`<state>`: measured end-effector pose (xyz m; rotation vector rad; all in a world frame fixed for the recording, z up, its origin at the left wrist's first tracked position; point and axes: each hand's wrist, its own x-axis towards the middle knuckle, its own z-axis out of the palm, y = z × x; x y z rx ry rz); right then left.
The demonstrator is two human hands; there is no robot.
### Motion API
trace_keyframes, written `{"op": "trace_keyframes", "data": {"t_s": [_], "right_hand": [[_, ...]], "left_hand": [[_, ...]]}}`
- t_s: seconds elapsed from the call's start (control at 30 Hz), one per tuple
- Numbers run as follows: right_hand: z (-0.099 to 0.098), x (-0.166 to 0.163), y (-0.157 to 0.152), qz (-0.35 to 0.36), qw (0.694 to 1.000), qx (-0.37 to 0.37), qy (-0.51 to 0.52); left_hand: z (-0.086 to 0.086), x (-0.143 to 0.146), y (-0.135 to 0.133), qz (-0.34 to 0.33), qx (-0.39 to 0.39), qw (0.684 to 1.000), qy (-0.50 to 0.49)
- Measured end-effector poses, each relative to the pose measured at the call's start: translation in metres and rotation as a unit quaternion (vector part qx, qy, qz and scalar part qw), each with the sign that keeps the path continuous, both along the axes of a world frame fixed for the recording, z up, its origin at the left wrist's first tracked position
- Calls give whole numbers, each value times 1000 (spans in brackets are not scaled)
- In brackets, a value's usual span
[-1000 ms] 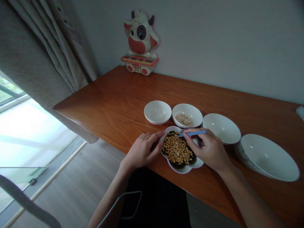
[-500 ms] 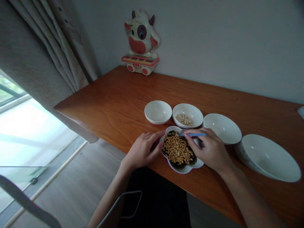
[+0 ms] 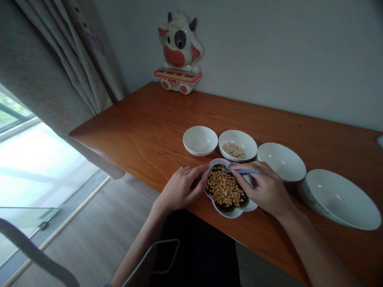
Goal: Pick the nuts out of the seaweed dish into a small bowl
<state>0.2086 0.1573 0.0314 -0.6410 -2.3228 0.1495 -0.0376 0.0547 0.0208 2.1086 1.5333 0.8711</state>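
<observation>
A white flower-shaped dish (image 3: 231,212) at the table's front edge is piled with yellow and dark beans (image 3: 225,189). My left hand (image 3: 179,189) rests against the dish's left rim, fingers curved on it. My right hand (image 3: 265,188) pinches blue tweezers (image 3: 243,172), whose tips point left over the far side of the bean pile. Just behind the dish stands a small white bowl (image 3: 237,145) with a few pale beans in it.
An empty small bowl (image 3: 200,140) sits left of the pale-bean bowl; two larger empty white bowls (image 3: 281,161) (image 3: 339,198) line up to the right. A cow-shaped toy keyboard (image 3: 178,54) stands at the back against the wall. Curtain and window are on the left.
The tweezers have dipped slightly lower toward the bean pile. Both hands otherwise stay in place; the view has shifted a little.
</observation>
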Motion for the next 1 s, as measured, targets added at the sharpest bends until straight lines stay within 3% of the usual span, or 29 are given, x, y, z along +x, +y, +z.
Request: {"op": "trace_keyframes", "data": {"t_s": [1.0], "right_hand": [[3, 0, -1, 17, 997, 53, -53]], "left_hand": [[0, -1, 0, 0, -7, 1000, 6]]}}
